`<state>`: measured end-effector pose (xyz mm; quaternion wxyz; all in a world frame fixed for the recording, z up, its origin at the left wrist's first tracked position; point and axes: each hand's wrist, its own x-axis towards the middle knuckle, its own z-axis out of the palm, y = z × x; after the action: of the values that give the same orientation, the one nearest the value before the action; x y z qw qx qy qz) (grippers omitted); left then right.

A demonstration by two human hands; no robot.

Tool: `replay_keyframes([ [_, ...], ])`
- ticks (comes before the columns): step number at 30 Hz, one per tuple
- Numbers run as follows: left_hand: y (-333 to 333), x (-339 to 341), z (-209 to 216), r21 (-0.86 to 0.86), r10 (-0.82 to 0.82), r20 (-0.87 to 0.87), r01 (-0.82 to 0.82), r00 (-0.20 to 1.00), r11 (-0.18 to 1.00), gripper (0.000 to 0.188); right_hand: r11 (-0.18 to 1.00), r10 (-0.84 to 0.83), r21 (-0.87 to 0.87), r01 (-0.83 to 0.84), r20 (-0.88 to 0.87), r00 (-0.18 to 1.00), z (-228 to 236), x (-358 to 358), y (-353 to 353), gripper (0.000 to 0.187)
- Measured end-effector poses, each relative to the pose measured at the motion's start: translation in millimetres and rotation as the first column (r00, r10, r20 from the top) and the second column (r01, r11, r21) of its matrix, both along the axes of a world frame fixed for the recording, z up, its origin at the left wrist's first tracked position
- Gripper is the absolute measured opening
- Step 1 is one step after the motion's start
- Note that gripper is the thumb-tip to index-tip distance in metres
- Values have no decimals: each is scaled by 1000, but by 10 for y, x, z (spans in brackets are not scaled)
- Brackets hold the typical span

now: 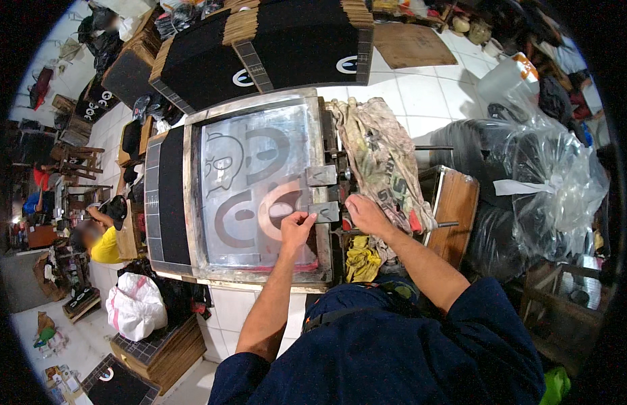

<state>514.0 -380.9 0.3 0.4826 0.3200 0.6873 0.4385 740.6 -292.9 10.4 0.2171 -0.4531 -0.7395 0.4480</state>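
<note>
A wooden-framed printing screen [192, 236] lies before me, its pale mesh [256, 196] bearing dark letter-like shapes and a cartoon outline. Two small grey metal clamp plates, an upper plate [321, 176] and a lower plate [325, 212], grip its right side. My left hand [296, 229] reaches over the mesh, thumb and fingers pinched at the left edge of the lower plate. Just right of that plate, my right hand [368, 216] is closed near the clamp hardware; what its fingers hold is hidden. A stained camouflage cloth [377, 148] drapes over the rails beside it.
Black sheets [173, 196] lie under the screen. Tall stacks of black printed boards [306, 44] stand beyond it. A yellow cloth [362, 260] hangs near my waist. Plastic-wrapped bundles [549, 189] and a wooden board [453, 216] crowd the right. A person in yellow [107, 241] is at left.
</note>
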Motion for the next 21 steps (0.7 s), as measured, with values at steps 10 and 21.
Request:
replay_keyframes([
  [10, 23, 58, 2, 22, 24, -181, -21, 983, 1000, 19, 986, -110, -84, 143, 313, 943, 50, -199, 29, 52],
  [21, 4, 141, 131, 11, 69, -209, -69, 975, 998, 19, 987, -162, -10, 162, 25, 987, -11, -169, -29, 62],
])
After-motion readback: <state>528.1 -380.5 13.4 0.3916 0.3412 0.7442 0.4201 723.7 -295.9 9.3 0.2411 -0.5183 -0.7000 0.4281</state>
